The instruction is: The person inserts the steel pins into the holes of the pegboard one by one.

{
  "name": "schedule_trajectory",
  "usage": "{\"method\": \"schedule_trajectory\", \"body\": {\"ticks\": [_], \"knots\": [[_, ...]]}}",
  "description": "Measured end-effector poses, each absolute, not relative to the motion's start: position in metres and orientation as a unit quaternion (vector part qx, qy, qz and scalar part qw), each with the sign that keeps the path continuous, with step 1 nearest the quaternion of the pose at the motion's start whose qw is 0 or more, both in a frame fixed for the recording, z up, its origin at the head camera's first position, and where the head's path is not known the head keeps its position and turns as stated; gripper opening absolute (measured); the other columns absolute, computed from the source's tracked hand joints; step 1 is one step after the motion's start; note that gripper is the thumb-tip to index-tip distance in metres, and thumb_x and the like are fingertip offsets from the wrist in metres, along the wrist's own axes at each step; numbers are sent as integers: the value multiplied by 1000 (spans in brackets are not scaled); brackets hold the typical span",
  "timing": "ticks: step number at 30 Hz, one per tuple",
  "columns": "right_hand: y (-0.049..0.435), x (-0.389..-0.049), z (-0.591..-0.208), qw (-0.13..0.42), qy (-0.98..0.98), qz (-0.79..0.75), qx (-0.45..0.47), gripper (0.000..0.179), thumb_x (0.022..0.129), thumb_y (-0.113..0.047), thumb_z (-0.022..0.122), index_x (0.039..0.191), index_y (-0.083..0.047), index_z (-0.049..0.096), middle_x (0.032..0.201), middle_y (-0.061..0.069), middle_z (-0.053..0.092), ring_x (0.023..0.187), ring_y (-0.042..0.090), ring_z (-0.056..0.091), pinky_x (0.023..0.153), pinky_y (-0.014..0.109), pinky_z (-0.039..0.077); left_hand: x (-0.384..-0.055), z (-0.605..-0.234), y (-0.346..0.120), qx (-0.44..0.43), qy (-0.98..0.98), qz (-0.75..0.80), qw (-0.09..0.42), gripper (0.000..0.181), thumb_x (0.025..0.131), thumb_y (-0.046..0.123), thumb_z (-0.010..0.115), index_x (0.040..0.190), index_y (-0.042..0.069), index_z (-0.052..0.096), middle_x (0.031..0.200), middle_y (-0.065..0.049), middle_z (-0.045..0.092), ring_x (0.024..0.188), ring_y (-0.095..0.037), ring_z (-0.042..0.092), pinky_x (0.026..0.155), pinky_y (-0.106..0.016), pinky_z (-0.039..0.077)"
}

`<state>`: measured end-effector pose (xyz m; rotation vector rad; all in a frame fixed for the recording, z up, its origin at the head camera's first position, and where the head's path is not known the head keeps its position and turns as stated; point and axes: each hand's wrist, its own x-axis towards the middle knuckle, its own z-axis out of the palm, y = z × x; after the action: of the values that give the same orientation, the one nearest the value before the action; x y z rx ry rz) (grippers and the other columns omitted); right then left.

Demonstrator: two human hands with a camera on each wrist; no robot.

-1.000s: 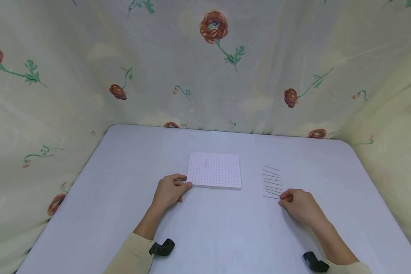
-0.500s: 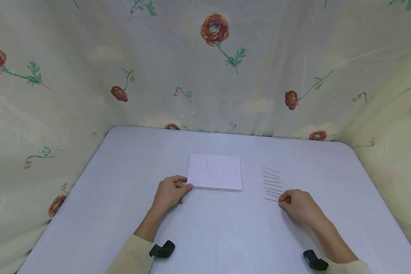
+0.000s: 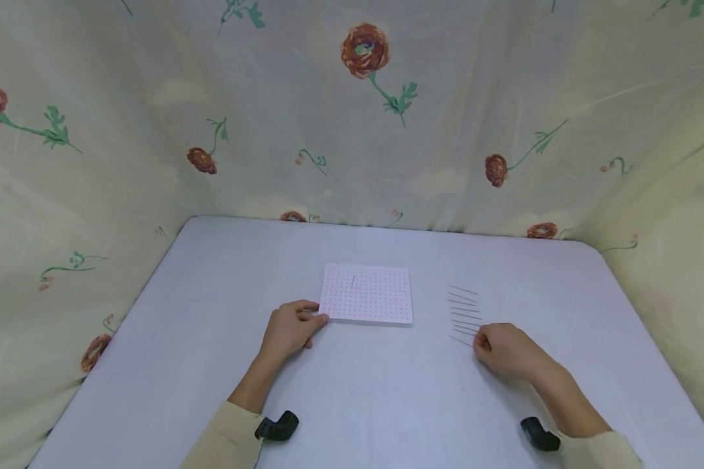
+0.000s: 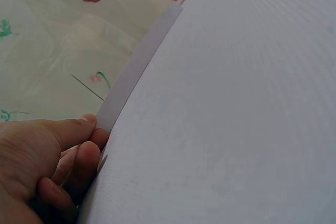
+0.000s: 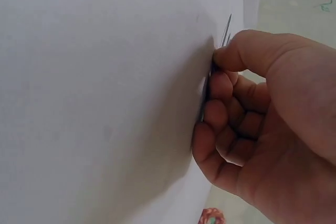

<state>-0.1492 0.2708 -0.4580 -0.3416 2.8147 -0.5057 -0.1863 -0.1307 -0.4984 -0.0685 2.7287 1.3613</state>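
Observation:
A white board with a grid of small holes (image 3: pixel 381 296) lies flat on the table. My left hand (image 3: pixel 289 327) holds its near left corner between thumb and fingers. One thin metal needle (image 3: pixel 353 281) stands upright from the board's upper left part; the left wrist view shows it too. To the board's right, several similar needles (image 3: pixel 465 309) lie in a column. At the near end of that column, my right hand (image 3: pixel 506 350) pinches the right end of the closest needle (image 3: pixel 460 341) with thumb and fingertips low over the table. Its gripped end is hidden by the fingers.
The white-covered table (image 3: pixel 369 397) has rounded far corners. A flowered curtain (image 3: pixel 258 130) hangs behind it and along both sides. Dark wrist cameras, such as the left one (image 3: pixel 278 426), sit at both sleeve cuffs.
The nearest needle has turned to a steeper slant, and my right hand has shifted slightly left with its fingers more curled. The left hand and board keep their place.

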Motion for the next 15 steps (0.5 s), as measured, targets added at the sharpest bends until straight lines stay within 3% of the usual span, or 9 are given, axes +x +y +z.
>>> {"method": "schedule_trajectory", "body": {"ticks": [5,11,15], "knots": [[274,-156,-451,136,965,-175,-140,19,97,-11,58,77,-13,59,65,-3,46,62,12,43,63,28,36,-189,-495,-130,-27,891,452,37,43,92,29,76,127,4,69,67,2,72,41,-13,56,48,-25,37],[281,-156,-453,155,959,-202,-125,13,100,-16,57,90,-10,62,73,-2,52,68,12,47,65,29,38,-187,-495,-130,-36,893,447,46,44,92,30,77,127,5,69,67,2,72,41,-13,56,49,-25,37],[281,-152,-457,125,959,-229,-106,9,99,-15,57,95,-9,62,74,-1,52,69,13,47,63,27,37,-185,-497,-130,-34,893,445,54,45,92,30,77,127,5,68,66,2,71,41,-13,55,50,-25,37]]}}
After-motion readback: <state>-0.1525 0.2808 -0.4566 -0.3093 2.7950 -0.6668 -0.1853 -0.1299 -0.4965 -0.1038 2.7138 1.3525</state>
